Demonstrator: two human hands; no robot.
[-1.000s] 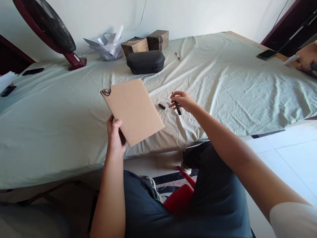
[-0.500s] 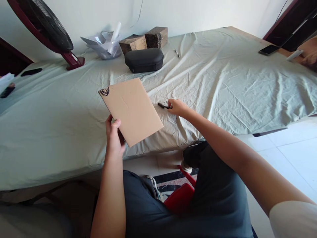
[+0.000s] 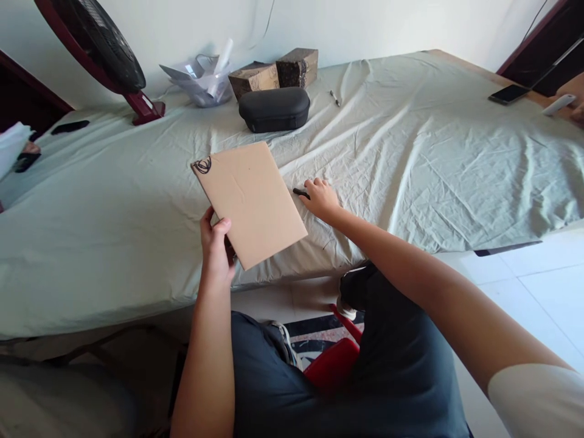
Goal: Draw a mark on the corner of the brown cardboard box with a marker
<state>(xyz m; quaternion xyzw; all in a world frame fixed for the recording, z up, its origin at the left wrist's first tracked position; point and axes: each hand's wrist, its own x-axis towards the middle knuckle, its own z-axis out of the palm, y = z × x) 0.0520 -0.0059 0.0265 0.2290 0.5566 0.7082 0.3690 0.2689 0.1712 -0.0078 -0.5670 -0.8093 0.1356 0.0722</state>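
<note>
My left hand [image 3: 216, 243] holds a flat brown cardboard box [image 3: 250, 207] by its lower left edge, thumb on top and fingers underneath. The box is tilted above the cloth, with a black scribble [image 3: 202, 165] at its upper left corner. Right of the box, my right hand [image 3: 320, 198] is low over the cloth, palm down. One end of a black marker [image 3: 302, 193] sticks out between its thumb and fingers; the rest is hidden beneath the hand.
A black zip case [image 3: 274, 109], two patterned boxes [image 3: 297, 67] and a plastic basket [image 3: 201, 85] stand toward the wall. A pen [image 3: 335, 98] lies nearby. A fan [image 3: 148, 109] stands left, a phone [image 3: 508, 93] right. Another person's hand [image 3: 577, 97] shows at the right edge.
My right hand has turned palm down and lowered over the marker, covering more of it. My left hand keeps hold of the cardboard box. The whole view has shifted slightly.
</note>
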